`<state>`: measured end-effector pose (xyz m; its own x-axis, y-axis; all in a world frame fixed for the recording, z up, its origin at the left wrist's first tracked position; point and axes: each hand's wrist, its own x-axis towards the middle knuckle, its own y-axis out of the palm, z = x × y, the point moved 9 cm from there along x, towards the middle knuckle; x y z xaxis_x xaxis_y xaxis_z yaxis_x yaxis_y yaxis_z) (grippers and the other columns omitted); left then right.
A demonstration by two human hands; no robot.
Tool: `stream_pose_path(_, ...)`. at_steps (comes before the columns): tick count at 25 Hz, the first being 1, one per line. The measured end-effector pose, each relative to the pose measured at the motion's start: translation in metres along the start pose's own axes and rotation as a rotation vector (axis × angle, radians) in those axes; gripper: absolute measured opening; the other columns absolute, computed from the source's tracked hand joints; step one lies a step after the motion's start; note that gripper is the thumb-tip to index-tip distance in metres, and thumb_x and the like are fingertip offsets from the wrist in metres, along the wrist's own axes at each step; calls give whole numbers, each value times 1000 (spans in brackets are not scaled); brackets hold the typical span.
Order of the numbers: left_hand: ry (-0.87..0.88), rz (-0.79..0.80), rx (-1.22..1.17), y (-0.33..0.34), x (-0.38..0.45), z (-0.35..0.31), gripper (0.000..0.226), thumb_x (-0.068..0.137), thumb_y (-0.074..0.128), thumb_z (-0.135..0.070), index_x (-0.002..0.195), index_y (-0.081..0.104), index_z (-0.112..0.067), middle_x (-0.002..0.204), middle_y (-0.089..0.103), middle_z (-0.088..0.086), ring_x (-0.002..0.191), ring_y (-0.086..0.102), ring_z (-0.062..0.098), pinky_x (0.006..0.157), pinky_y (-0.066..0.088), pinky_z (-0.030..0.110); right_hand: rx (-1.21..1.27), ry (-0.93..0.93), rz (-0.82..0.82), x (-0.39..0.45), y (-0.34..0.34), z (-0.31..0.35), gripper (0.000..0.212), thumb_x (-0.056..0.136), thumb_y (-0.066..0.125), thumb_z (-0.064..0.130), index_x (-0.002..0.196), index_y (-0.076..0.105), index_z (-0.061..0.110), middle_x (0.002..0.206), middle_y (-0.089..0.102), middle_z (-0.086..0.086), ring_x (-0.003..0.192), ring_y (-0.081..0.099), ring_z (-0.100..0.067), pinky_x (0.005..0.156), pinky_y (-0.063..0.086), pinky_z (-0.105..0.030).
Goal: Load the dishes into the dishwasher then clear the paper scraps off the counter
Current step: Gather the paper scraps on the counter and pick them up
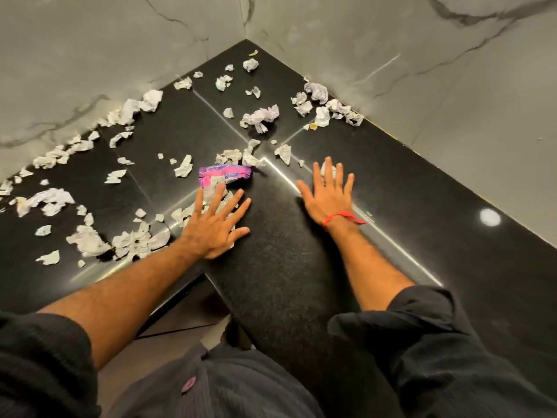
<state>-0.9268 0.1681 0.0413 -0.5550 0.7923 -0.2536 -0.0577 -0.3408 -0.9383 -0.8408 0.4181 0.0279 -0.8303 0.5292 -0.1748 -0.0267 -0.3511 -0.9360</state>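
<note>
Dark ribbed sleeves (437,342); left hand (215,224), right hand (328,197) grip wide, flat over crumpled paper scraps (259,116).

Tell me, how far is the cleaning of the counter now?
Just begun. No dishes or dishwasher in view. Left hand lies flat on scraps beside a purple wrapper; right hand covers one scrap. Paper scraps litter the black counter toward the corner.
</note>
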Motion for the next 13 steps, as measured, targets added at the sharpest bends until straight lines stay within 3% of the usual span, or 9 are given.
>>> stream_pose_path(4, -54, -96, -38, -9, -27, 36, 61, 102, 16, -56, 160, 13, -37, 169, 6, -4, 155, 6, 32, 117, 10, 66, 137, -217, 83, -22, 35, 105, 69, 97, 18, 65, 156, 8, 32, 165, 1, 2, 152, -7, -22, 119, -13, -55)
stream_pose_path(7, -255, -203, -227, -17, -71, 70, 55, 106, 28, -47, 159, 17, -38, 169, 2, -6, 152, 16, 32, 115, 20, 61, 648, -195, -45, -37, 24, 113, 64, 98, 41, 50, 155, 22, 26, 164, 15, -1, 152, 2, -20, 122, 1, -52)
stream_pose_path(8, -360, -238, -301, -13, -95, 84, 54, 106, 35, -42, 158, 21, -36, 169, 3, -5, 150, 17, 32, 115, 21, 58, 712, -165, -108, -46, 22, 106, 67, 96, 45, 50, 154, 25, 23, 163, 17, -4, 152, 3, -21, 122, 6, -51)
stream_pose_path(11, -726, -274, -523, 24, -175, 118, 58, 104, 44, -41, 157, 24, -29, 167, 2, 2, 151, 12, 33, 120, 19, 57, 355, -199, -92, -80, 39, 116, 84, 90, 49, 63, 156, 15, 25, 165, 2, -9, 152, -7, -27, 122, -4, -51)
stream_pose_path(13, -942, -190, -662, 59, -214, 123, 69, 102, 45, -48, 159, 15, -25, 167, -6, 7, 154, 3, 35, 121, 15, 61, 113, -362, -72, -107, 52, 153, 82, 89, 43, 69, 156, 11, 35, 165, -7, -8, 150, -14, -33, 119, -10, -54)
